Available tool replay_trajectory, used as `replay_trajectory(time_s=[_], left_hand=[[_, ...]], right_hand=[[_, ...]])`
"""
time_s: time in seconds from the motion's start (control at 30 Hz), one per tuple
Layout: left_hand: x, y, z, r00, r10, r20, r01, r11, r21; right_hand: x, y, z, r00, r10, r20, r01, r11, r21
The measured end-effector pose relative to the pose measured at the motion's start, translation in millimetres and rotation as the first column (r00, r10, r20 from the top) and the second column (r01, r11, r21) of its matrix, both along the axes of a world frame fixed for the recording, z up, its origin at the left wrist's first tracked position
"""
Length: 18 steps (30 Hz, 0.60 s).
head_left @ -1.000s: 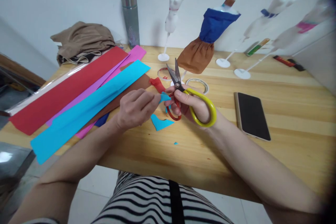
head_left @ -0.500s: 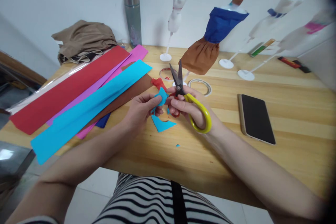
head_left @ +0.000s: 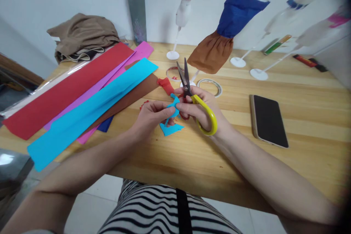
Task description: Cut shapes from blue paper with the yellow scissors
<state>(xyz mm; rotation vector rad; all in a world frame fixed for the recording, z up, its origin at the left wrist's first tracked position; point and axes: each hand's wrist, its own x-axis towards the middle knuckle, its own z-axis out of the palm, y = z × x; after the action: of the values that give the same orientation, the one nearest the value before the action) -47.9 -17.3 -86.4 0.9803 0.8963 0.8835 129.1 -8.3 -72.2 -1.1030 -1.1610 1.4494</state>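
My left hand (head_left: pixel 155 115) pinches a small cut piece of blue crepe paper (head_left: pixel 173 106) between thumb and fingers. Around the handles of yellow-and-red scissors (head_left: pixel 212 120) my right hand (head_left: pixel 201 108) is closed; the blades point away from me and stand slightly apart. My right fingertips also touch the blue piece. Below the hands a blue paper scrap (head_left: pixel 171 130) lies on the wooden table. Just beyond them is a crumpled red paper piece (head_left: pixel 166 86).
Coloured paper strips (head_left: pixel 93 97) and brown cloth (head_left: pixel 85 34) lie left, with a flask (head_left: pixel 138 18) behind. Tape rolls (head_left: pixel 216 84), a mini mannequin in a blue-and-brown dress (head_left: pixel 236 16), and other mannequins (head_left: pixel 183 12) stand beyond. A phone (head_left: pixel 270 120) lies right.
The blue piece has turned in my fingers, and both hands have come closer together over it. The scissors stay in my right hand. The camera view has shifted slightly.
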Motion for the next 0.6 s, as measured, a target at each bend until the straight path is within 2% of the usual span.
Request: replay_trajectory(time_s=[0.17,0.33,0.6], left_hand=[[-1,-1,-0.3,0.997,-0.058,0.051,0.062,0.995,-0.073],[-4,3,2.1,0.995,-0.094,-0.043,0.094,0.996,0.002],[-9,5,14.7,0.983,-0.101,-0.152,0.112,0.991,0.07]], right_hand=[[2,1,1.7,0.999,-0.014,-0.053,0.012,0.999,-0.05],[3,2,2.6,0.998,0.009,-0.062,-0.011,0.999,-0.032],[6,4,4.1,0.997,0.064,0.043,-0.062,0.997,-0.049]])
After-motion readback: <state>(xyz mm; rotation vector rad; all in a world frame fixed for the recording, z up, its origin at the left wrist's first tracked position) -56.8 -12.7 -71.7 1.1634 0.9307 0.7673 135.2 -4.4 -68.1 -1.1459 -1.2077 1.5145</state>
